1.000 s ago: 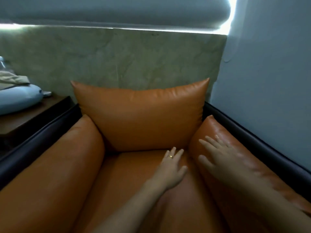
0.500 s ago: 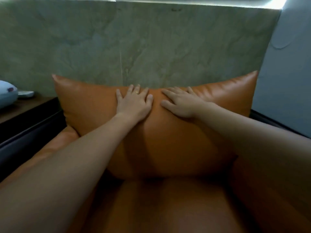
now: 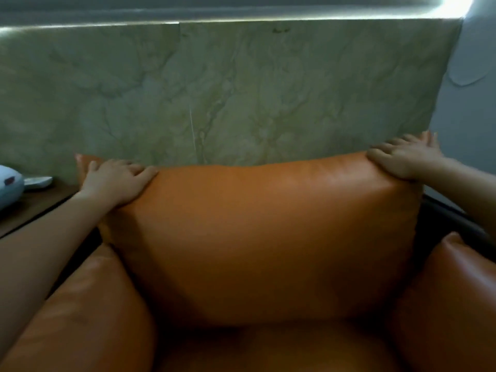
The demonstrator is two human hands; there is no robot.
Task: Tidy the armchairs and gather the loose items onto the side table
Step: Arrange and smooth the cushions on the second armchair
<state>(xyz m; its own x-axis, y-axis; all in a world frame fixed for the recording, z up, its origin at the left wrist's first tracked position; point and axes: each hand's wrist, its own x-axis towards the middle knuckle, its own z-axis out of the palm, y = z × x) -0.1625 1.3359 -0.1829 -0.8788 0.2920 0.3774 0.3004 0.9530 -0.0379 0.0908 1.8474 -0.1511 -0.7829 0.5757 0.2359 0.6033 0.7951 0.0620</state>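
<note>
1. I am looking into a dim room; the only strong light is leaking in as a thin strip (image 3: 241,20) along the top and blowing out to white glare in the upper right corner.
2. That light is giving the back cushion (image 3: 268,224) a soft sheen along its upper face, while its lower half is sinking into deep shadow.
3. The marble wall panel (image 3: 241,89) is reading flat and grey-green, its veins smeared.
4. Everything is coming through soft; the left hand (image 3: 118,181) and right hand (image 3: 402,157) are blurring at the fingers.
5. The wide lens is bowing the top line and stretching the forearms at both edges.
</note>
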